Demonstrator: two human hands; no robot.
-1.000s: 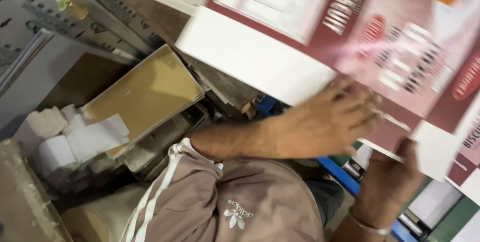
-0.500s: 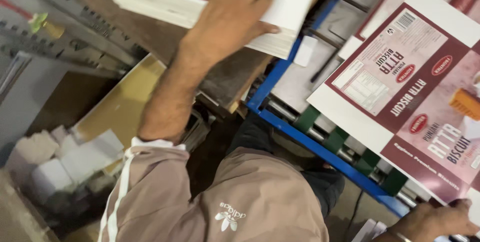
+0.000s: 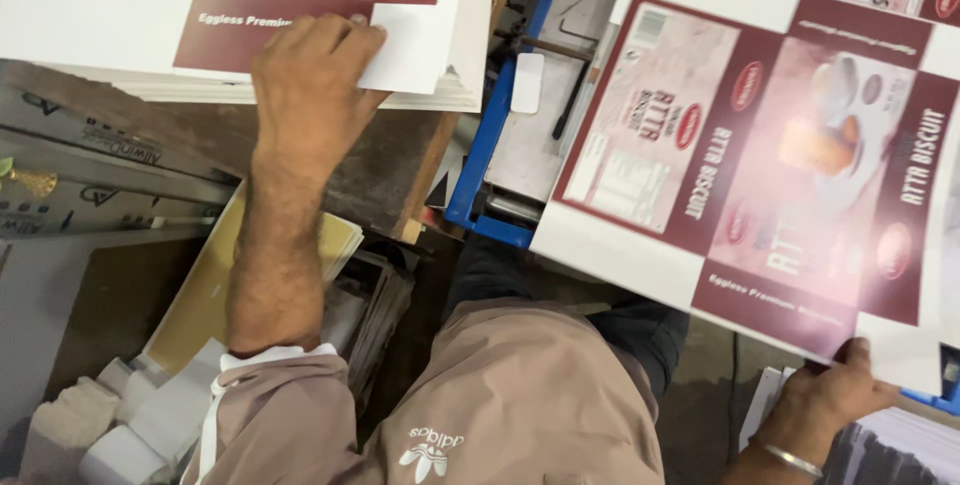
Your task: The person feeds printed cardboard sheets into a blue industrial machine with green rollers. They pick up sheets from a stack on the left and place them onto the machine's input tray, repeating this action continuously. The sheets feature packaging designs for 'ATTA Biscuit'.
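My left hand (image 3: 305,85) lies flat, fingers spread, on the top sheet of a stack of printed maroon-and-white carton sheets (image 3: 420,55) at the upper left. That stack rests on a worn wooden board (image 3: 390,175). My right hand (image 3: 835,395) pinches the near edge of a single large printed carton sheet (image 3: 760,165), which stretches over the right half of the view and tilts above a blue-framed metal machine bed (image 3: 490,155). A metal bangle (image 3: 795,460) circles my right wrist.
Below the board at left lie a yellow card sheet (image 3: 195,305), grey printed boards (image 3: 90,175) and white foam blocks (image 3: 110,425). More stacked sheets (image 3: 900,445) sit at the lower right. My brown-clad knee (image 3: 530,405) fills the bottom centre.
My left hand has moved from the right-hand sheet up and left onto the stack. The right hand has carried the single sheet off to the right, and the camera has turned with it.
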